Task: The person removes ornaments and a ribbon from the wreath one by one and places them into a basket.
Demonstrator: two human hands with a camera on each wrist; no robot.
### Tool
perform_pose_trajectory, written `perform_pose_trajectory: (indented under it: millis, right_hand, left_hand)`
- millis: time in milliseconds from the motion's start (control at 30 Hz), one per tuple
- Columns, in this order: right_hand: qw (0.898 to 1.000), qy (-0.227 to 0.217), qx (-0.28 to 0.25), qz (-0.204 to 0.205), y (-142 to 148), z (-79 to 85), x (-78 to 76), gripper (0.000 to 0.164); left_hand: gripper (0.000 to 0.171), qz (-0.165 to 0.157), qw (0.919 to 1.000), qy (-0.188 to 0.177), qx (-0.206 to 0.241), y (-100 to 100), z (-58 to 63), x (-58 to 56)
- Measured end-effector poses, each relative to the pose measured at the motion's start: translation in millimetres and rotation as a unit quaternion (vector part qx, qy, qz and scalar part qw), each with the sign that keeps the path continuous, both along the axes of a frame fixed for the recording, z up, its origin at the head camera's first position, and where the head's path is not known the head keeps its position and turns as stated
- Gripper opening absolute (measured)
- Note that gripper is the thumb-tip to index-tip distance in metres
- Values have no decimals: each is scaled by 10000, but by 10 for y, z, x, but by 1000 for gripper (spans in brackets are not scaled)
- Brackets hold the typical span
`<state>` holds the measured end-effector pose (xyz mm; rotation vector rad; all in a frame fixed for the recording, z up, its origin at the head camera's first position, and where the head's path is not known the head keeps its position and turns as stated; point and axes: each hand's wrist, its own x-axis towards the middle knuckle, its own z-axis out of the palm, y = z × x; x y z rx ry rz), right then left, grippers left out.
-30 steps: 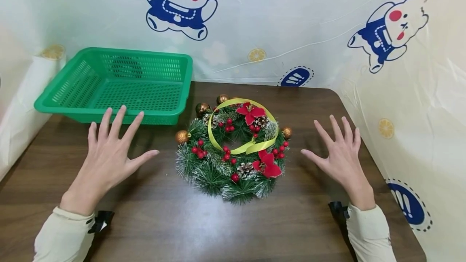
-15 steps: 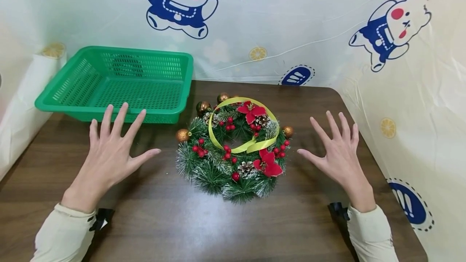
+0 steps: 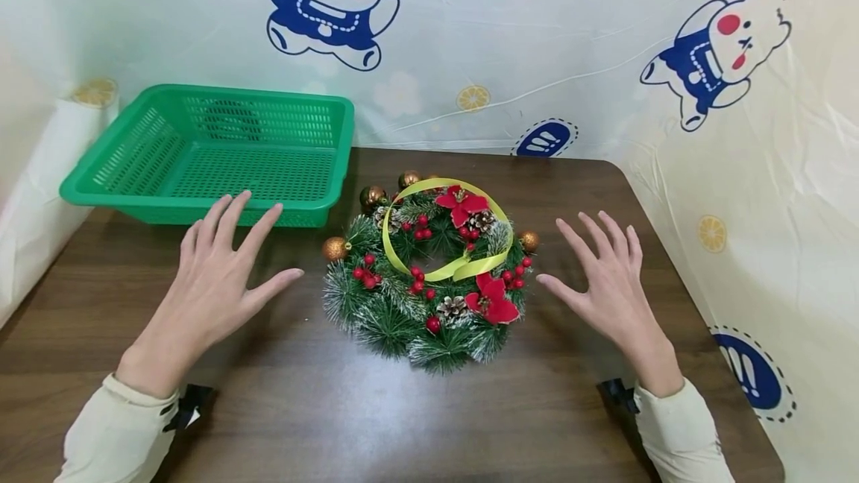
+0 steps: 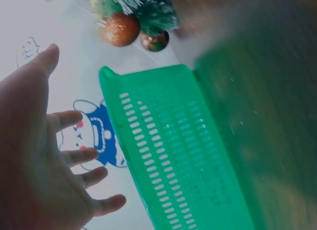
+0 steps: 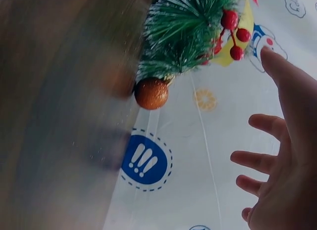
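A green Christmas wreath (image 3: 389, 326) lies flat on the brown table, dressed with red flowers, red berries, pine cones and copper-coloured balls. A loop of yellow ribbon (image 3: 479, 265) rests on top of it. To its left my left hand (image 3: 218, 282) hovers with fingers spread, thumb towards the wreath, holding nothing. On the other side my right hand (image 3: 607, 285) is likewise spread and bare, its thumb tip close to the wreath's right edge. In the right wrist view a copper ball (image 5: 151, 93) hangs at the wreath's rim, apart from the fingers.
A green plastic basket (image 3: 329, 203) with slotted walls stands at the back left, just beyond my left fingertips. Behind the table (image 3: 403, 423) hangs a pale sheet (image 3: 456, 28) printed with cartoon bears; it also runs along the right side.
Both hands have drifted inwards towards the wreath, the left to the right and the right to the left. Their fingers bend slightly more. Wreath and basket have stayed put.
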<state>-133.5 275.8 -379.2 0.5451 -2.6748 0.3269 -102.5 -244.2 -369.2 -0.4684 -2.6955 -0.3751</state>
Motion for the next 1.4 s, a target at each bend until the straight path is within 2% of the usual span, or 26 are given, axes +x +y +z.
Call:
perform_pose_trajectory:
  millis: [167,300,567,633,700,767,833,933,1000,1100,1167,1233,1300,1400]
  right_hand:
    - [9990,142,-292,295,-69,29,21,82]
    - [9976,77,-506,473,-119,63,66,79]
    - [9931,-488,-995,377,-188,50,227,70]
    - [9888,-686,-1267,402,-193,25,248,65]
    - [9796,-974,-1706,421,-196,1,253,58]
    - [9640,-1324,-2260,464,-194,-22,240,49]
    - [9434,-1694,-2806,503,-185,-54,219,40]
    - [9034,-2331,-3532,688,-160,-119,170,33]
    - [8671,-2860,-3984,871,-137,-173,132,34]
    - [8033,-3584,-4627,1107,-105,-250,74,36]
    - [7692,-3887,-4933,1175,-86,-296,51,39]
    - [7458,-4035,-5155,1233,-71,-336,37,40]
    - [7270,-4158,-5308,1296,-67,-369,36,40]
    - [7101,-4307,-5409,1331,-72,-401,49,40]
  left_hand:
    - [83,-251,9995,64,176,90,65,25]
    - [79,-452,9987,115,214,138,95,32]
    - [71,-651,9971,-351,160,227,129,25]
    - [70,-654,9967,-474,112,245,136,21]
    - [69,-664,9960,-585,76,266,140,7]
    - [67,-705,9952,-673,32,289,133,-25]
    - [64,-778,9938,-795,-22,319,118,-72]
    - [61,-902,9908,-1001,-96,358,86,-155]
    - [59,-962,9889,-1132,-91,376,66,-209]
    - [57,-994,9865,-1298,-34,390,59,-280]
    - [55,-1024,9844,-1429,17,395,64,-327]
    - [53,-1052,9816,-1592,63,399,70,-371]
    - [52,-1103,9780,-1764,126,405,63,-415]
    - [51,-1214,9731,-1945,218,417,32,-482]
